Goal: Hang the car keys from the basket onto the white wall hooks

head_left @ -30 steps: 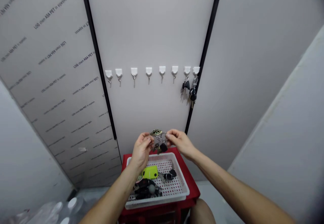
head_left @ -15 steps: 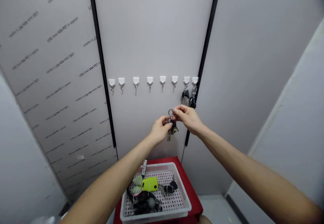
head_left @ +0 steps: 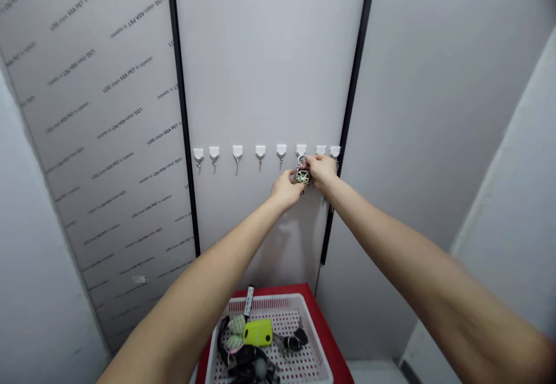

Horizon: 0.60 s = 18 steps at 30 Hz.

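Observation:
A bunch of keys (head_left: 302,176) on a metal ring is held up against the wall, just under the third white hook (head_left: 301,150) from the right. My left hand (head_left: 286,190) is closed on the lower part of the bunch, where a round metal piece shows. With thumb and fingers pinched, my right hand (head_left: 322,169) grips the ring at its upper right. The ring lies close to that hook; whether it touches cannot be made out. My right hand mostly covers the keys hanging on the two hooks at the far right.
Several bare white hooks (head_left: 260,152) run leftward along the wall panel. Below stands a white plastic basket (head_left: 324,366) on a red surface (head_left: 321,320). It holds a yellow-green key case (head_left: 258,333), black keys (head_left: 295,342) and other dark items. Black strips (head_left: 185,123) edge the panel.
Both hands have risen with the bunch of keys, bringing it from below the hook row up to the third hook from the right. The view has shifted slightly.

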Each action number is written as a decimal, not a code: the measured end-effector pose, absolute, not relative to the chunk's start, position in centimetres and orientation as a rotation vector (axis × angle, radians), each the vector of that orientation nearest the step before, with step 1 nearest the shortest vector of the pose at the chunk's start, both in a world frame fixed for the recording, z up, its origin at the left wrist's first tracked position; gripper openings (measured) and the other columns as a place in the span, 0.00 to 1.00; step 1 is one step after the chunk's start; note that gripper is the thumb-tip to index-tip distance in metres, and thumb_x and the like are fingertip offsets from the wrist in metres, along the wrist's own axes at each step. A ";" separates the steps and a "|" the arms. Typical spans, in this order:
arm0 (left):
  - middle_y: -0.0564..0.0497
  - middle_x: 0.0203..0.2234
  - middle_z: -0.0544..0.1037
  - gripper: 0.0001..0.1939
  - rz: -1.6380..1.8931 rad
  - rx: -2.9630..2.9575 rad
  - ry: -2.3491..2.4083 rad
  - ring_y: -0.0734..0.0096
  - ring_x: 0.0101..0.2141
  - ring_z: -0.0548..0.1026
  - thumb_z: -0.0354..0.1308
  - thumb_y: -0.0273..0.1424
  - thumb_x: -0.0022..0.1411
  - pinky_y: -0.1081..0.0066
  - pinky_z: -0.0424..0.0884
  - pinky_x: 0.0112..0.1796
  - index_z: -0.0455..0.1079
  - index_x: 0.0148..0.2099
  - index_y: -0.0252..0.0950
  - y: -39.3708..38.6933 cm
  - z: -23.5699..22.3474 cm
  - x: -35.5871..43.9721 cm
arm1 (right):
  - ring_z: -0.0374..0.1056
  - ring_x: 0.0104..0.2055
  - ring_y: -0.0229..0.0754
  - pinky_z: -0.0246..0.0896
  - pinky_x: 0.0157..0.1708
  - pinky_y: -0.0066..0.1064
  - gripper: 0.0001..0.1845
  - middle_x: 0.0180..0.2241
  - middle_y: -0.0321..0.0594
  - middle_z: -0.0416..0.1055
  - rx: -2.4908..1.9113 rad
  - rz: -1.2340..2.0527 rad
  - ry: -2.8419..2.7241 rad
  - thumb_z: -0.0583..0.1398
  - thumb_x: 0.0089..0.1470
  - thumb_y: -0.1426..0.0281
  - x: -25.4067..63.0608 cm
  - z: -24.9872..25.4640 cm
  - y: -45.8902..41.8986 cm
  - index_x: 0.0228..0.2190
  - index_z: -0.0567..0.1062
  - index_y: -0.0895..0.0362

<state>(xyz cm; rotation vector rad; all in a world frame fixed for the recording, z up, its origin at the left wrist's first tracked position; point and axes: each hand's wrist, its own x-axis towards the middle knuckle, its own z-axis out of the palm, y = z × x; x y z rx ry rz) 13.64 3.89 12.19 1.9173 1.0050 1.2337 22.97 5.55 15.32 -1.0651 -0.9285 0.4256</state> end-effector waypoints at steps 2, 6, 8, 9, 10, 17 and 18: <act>0.49 0.31 0.69 0.22 1.189 1.924 1.003 0.75 0.28 0.66 0.50 0.27 0.42 0.75 0.61 0.28 0.56 0.44 0.36 3.5 11.6 13.3 | 0.59 0.16 0.30 0.56 0.16 0.22 0.06 0.13 0.31 0.59 -1.117 0.419 -0.949 0.50 0.38 0.80 23.1 14.9 6.1 0.16 0.61 0.59; 0.45 0.36 0.66 0.20 1.069 1.827 0.979 0.74 0.31 0.66 0.50 0.27 0.43 0.76 0.61 0.28 0.57 0.43 0.33 2.0 8.8 11.6 | 0.60 0.18 0.31 0.57 0.18 0.24 0.06 0.17 0.33 0.61 -1.185 0.369 -1.018 0.49 0.38 0.80 23.5 13.9 6.5 0.22 0.63 0.61; 0.44 0.37 0.65 0.19 0.992 1.738 0.951 0.75 0.31 0.66 0.48 0.27 0.45 0.77 0.61 0.26 0.56 0.43 0.32 1.3 6.5 10.2 | 0.62 0.21 0.32 0.58 0.22 0.26 0.08 0.20 0.35 0.63 -1.209 0.281 -1.054 0.49 0.38 0.79 23.8 13.2 6.2 0.25 0.64 0.61; 0.44 0.37 0.65 0.18 0.959 1.690 0.942 0.76 0.30 0.66 0.48 0.27 0.46 0.77 0.61 0.26 0.57 0.42 0.32 1.0 5.1 9.4 | 0.62 0.24 0.32 0.58 0.25 0.27 0.10 0.23 0.37 0.64 -1.216 0.200 -1.081 0.50 0.37 0.79 23.9 12.6 5.8 0.27 0.65 0.61; 0.44 0.37 0.66 0.17 0.933 1.644 0.945 0.76 0.29 0.67 0.47 0.27 0.46 0.77 0.61 0.26 0.57 0.42 0.32 0.7 3.6 8.6 | 0.62 0.26 0.33 0.58 0.28 0.28 0.12 0.26 0.38 0.65 -1.219 0.106 -1.117 0.51 0.37 0.78 23.9 11.7 5.3 0.29 0.65 0.61; 0.48 0.29 0.69 0.11 0.875 1.677 1.089 0.76 0.30 0.67 0.46 0.27 0.46 0.75 0.62 0.32 0.61 0.35 0.31 -1.6 -7.8 4.6 | 0.61 0.29 0.33 0.55 0.31 0.25 0.12 0.26 0.38 0.67 -1.474 0.457 -2.054 0.51 0.38 0.74 22.1 -1.7 -2.4 0.30 0.68 0.60; 0.49 0.29 0.69 0.10 0.847 1.756 1.083 0.76 0.31 0.66 0.46 0.27 0.46 0.74 0.62 0.33 0.61 0.34 0.32 -2.1 -9.0 4.4 | 0.62 0.28 0.34 0.55 0.30 0.25 0.13 0.26 0.37 0.67 -1.492 0.578 -2.278 0.52 0.37 0.73 21.7 -3.9 -3.5 0.30 0.68 0.60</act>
